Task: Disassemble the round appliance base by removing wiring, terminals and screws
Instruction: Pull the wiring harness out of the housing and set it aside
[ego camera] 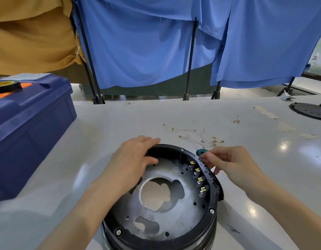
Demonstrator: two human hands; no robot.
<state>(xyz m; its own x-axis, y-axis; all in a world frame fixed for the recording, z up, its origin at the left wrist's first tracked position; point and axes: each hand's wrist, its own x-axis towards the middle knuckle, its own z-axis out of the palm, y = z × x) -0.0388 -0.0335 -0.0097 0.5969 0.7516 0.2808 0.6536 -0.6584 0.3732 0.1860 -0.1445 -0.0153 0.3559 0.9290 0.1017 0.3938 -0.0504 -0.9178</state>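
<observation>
**Base on bench, both hands at the rim**

I see the bench [174, 114] with a blue toolbox [30, 132] at 9 o'clock. The round appliance base [161, 221] sits at 6 o'clock, open side up. The left hand [136, 159] lies flat with fingers straight on the rim at 11 o'clock. The right hand [226, 161] pinches a green-handled tool [200, 151] at the rim's 2 o'clock, with the tip hidden. Loose wires [197, 136] lie on the bench past the base at 1 o'clock. Brass terminals [199, 179] line the inside at 3 o'clock. Rim screws [211, 211] sit at 1, 4 and 7 o'clock.

Both bare forearms reach forward. The left hand [136, 159] lies palm down, fingers straight. The right hand [226, 161] curls its fingers, pinching a small teal-handled tool [201, 152].
</observation>
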